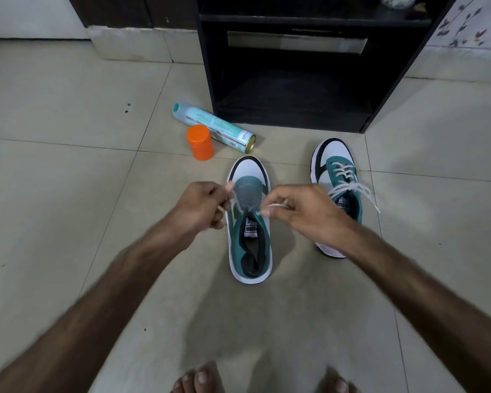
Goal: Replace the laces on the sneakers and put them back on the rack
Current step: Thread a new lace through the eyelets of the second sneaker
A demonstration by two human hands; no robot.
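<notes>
Pinching one end of a thin white shoelace (277, 205) between thumb and curled fingers of the right hand (304, 214), just at three o'clock of the near sneaker's tongue. Gripping the other end of that lace in the left hand (201, 207), fingers curled tight, at nine o'clock of the same tongue; blurring here, so the exact run of the lace through the eyelets being impossible to tell. Hovering with both hands just above the teal, white and black low-top sneaker (250, 231), standing upright on the pale tiled floor (68, 194) with its toe pointing to twelve o'clock. Lying at two o'clock of it, a matching teal, white and black sneaker (335, 177), already carrying a white lace with loose ends trailing toward four o'clock, partly hiding behind the right wrist. Standing at eleven o'clock of the near sneaker, a small orange plastic jar (200, 142), touching or just beside a pale blue spray can (213, 126) lying on its side. Standing at twelve o'clock, well beyond both sneakers, a black open-fronted rack (380, 89). Showing at six o'clock, bare toes (197, 378) at the bottom edge.
</notes>
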